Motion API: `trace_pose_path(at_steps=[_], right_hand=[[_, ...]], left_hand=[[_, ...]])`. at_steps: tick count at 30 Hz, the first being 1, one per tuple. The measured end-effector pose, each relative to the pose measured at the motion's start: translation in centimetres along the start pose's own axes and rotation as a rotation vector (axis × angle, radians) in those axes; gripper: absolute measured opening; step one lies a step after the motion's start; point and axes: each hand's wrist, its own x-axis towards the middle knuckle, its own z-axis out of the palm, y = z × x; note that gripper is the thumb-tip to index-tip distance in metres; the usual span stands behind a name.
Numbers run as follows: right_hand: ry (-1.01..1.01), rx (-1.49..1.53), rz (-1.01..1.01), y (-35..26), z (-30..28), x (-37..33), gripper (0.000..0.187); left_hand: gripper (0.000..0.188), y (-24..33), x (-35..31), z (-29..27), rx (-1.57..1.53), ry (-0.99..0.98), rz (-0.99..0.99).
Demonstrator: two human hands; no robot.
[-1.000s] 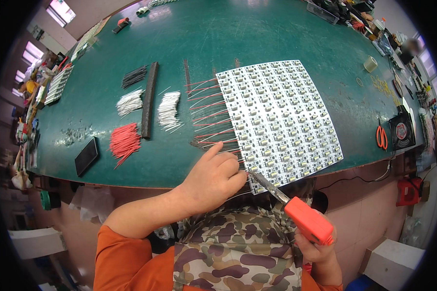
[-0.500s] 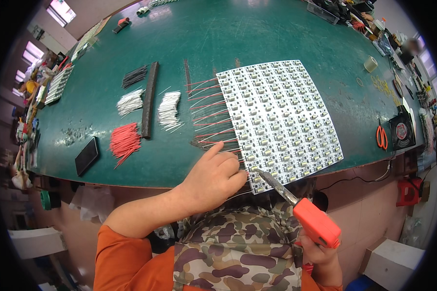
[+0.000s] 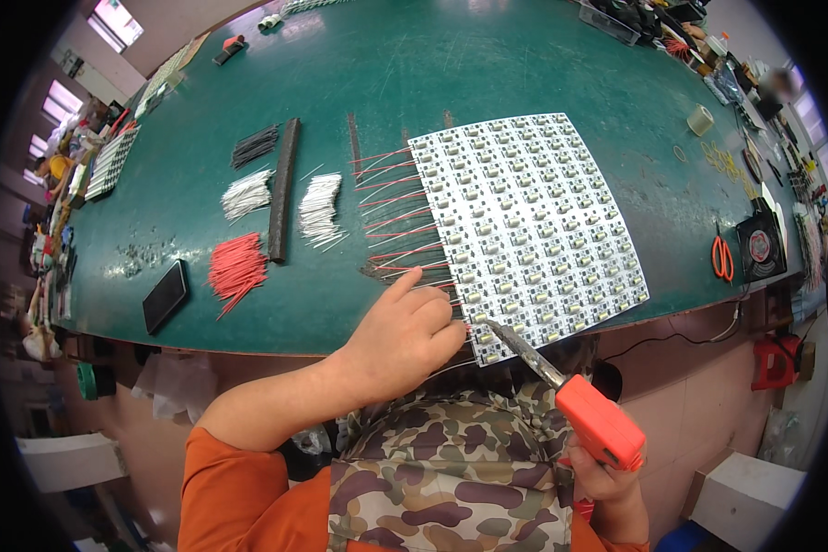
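A white circuit-board panel (image 3: 534, 230) with rows of small components lies at the table's front edge. Thin red, white and black wires (image 3: 397, 221) stick out from its left side. My left hand (image 3: 409, 336) rests at that side near the lower corner, thumb and fingers pinched on a wire at the board's edge; its index finger points forward over the wires. In my right hand (image 3: 598, 474) is a soldering iron (image 3: 601, 423) with a red handle. Its dark tip meets or hovers just over the panel near the left fingertips; contact is hard to tell.
Left of the panel lie red wires (image 3: 236, 269), white wires (image 3: 320, 212), more white wires (image 3: 247, 194) and black wires (image 3: 255, 145), with a dark bar (image 3: 285, 189) between. A phone (image 3: 165, 296) is further left. Orange-handled scissors (image 3: 723, 258) and a black fan (image 3: 761, 245) sit right.
The panel has shifted very slightly to the left. Both hands and the soldering iron stay almost where they were.
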Motion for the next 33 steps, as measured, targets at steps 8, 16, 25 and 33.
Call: trace_pose_path(at_steps=[8, 16, 25, 33], right_hand=[[0.017, 0.105, 0.098, 0.0, 0.0, -0.8, 0.061], [0.021, 0.070, 0.096, 0.0, -0.1, -1.1, 0.061], [0.005, 0.051, 0.095, -0.1, -0.5, -1.9, 0.059], [-0.077, 0.023, 0.022, -0.1, -0.3, -1.9, 0.057]], left_hand=[[0.014, 0.0, 0.0, 0.5, 0.001, 0.054, 0.020], [0.013, 0.5, -0.1, 0.3, 0.060, 0.071, 0.012], [0.016, 0.9, -0.3, -0.1, -0.004, 0.049, -0.082], [0.017, 1.9, -1.0, 0.4, -0.016, 0.079, 0.013]])
